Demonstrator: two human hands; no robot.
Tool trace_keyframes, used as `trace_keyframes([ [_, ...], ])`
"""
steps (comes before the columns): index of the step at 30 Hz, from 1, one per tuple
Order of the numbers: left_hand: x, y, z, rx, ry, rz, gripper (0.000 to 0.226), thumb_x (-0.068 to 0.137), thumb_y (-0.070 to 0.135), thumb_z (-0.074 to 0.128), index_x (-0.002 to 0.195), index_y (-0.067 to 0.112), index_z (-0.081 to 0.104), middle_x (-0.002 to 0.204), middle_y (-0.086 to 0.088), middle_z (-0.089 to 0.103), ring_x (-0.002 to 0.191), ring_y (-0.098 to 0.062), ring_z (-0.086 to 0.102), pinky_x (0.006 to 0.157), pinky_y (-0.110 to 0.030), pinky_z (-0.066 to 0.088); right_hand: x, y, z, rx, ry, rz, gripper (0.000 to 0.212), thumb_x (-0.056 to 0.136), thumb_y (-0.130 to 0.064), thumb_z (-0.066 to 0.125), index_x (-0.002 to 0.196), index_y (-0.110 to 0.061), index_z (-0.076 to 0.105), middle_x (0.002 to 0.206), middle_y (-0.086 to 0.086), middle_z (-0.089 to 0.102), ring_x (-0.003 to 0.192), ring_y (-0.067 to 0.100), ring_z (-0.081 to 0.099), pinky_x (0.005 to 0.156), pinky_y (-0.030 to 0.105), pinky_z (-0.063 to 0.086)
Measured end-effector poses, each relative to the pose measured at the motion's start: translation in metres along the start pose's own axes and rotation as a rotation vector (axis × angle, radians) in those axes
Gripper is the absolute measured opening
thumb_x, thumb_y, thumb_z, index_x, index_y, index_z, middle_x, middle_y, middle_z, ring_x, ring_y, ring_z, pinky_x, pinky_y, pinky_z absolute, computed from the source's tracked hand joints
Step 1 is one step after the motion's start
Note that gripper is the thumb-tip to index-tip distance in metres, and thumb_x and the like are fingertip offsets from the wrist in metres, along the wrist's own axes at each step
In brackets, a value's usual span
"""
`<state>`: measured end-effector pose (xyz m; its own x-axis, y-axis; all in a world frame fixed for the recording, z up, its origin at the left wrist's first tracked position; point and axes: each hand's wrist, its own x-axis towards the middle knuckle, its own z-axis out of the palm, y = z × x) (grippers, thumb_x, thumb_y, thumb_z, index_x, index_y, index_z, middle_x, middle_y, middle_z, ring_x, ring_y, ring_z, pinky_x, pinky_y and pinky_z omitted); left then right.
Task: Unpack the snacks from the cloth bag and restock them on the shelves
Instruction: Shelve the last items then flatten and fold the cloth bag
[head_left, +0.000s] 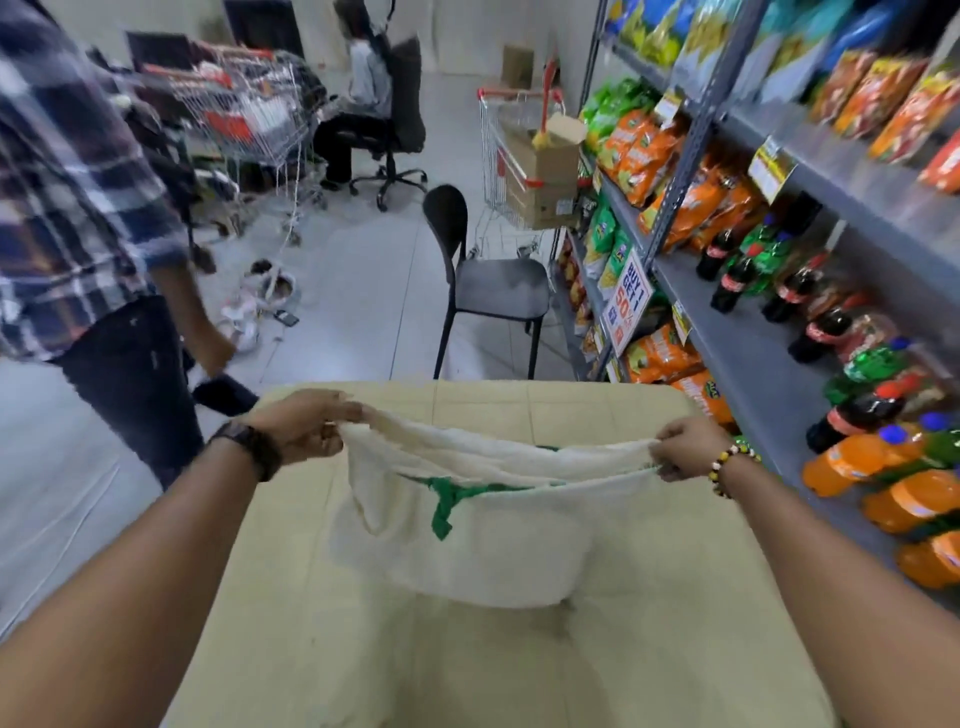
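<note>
Step in hand, as judged from the view: opening the cloth bag for unpacking. The bag lies at centre frame on the beige table top, mouth towards the upper edge of the frame. The left hand pinches the left end of the bag's rim, fingers curled on the fabric. The right hand pinches the right end in the same way. The rim is stretched taut between them, so the two lips lie nearly together. To open the bag well, bring the hands slightly inward to slacken the rim, then draw the near lip away from the far lip. Keep the bag's base on the table so that the contents do not spill. A green strip hangs across the mouth and should be kept clear of the opening. Contents of the bag: not visible; the lower body looks filled out, but what it holds cannot be told. The grey shelves run down the right of the frame. They hold orange snack packets at upper right, cola bottles at mid right, and orange soda bottles at lower right. A shopping trolley at upper centre carries a cardboard box.
</note>
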<state>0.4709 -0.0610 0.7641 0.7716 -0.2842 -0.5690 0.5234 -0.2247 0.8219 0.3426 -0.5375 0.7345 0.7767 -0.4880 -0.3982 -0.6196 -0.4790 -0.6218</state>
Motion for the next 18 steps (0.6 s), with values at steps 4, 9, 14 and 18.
trace_keyframes([
  [4, -0.013, 0.078, -0.002, 0.029, 0.037, 0.126, 0.013, 0.071, 0.007, 0.079, 0.074, 0.013, 0.068, 0.066, -0.002, 0.062, 0.046, -0.008, 0.055, 0.043, -0.018, 0.049, 0.009, -0.068, -0.044, 0.246, 0.131, -0.113, 0.025, 0.083, -0.004, 0.065, 0.059, -0.007, 0.063, 0.063, 0.012, 0.062, 0.066, 0.030, 0.069, 0.066, 0.047, 0.063],
  [9, -0.004, 0.105, -0.011, 0.976, 0.670, 0.284, 0.015, 0.082, 0.013, 0.060, 0.068, 0.005, 0.062, 0.078, -0.018, 0.071, 0.068, -0.032, 0.068, 0.063, -0.035, 0.061, 0.018, -0.106, -0.058, 0.000, 0.234, -0.228, 0.022, 0.081, -0.006, 0.055, 0.072, 0.003, 0.073, 0.071, 0.020, 0.072, 0.058, 0.023, 0.062, 0.055, 0.032, 0.053],
  [14, -0.003, 0.126, -0.002, 1.122, 0.738, 0.392, 0.016, 0.079, 0.003, 0.051, 0.087, 0.009, 0.063, 0.090, -0.017, 0.069, 0.080, -0.034, 0.068, 0.071, -0.037, 0.057, 0.008, -0.136, -0.070, -0.001, 0.497, -0.355, 0.020, 0.084, -0.008, 0.054, 0.078, -0.003, 0.073, 0.072, 0.017, 0.070, 0.067, 0.029, 0.061, 0.059, 0.030, 0.046],
  [18, 0.000, 0.132, -0.006, 1.104, 0.588, 0.265, 0.021, 0.078, 0.002, 0.056, 0.088, 0.016, 0.067, 0.071, -0.007, 0.072, 0.054, -0.020, 0.070, 0.055, -0.031, 0.061, 0.013, -0.141, -0.071, -0.059, 0.334, -0.234, 0.023, 0.085, 0.001, 0.051, 0.070, 0.004, 0.068, 0.063, 0.015, 0.066, 0.064, 0.036, 0.070, 0.062, 0.041, 0.061],
])
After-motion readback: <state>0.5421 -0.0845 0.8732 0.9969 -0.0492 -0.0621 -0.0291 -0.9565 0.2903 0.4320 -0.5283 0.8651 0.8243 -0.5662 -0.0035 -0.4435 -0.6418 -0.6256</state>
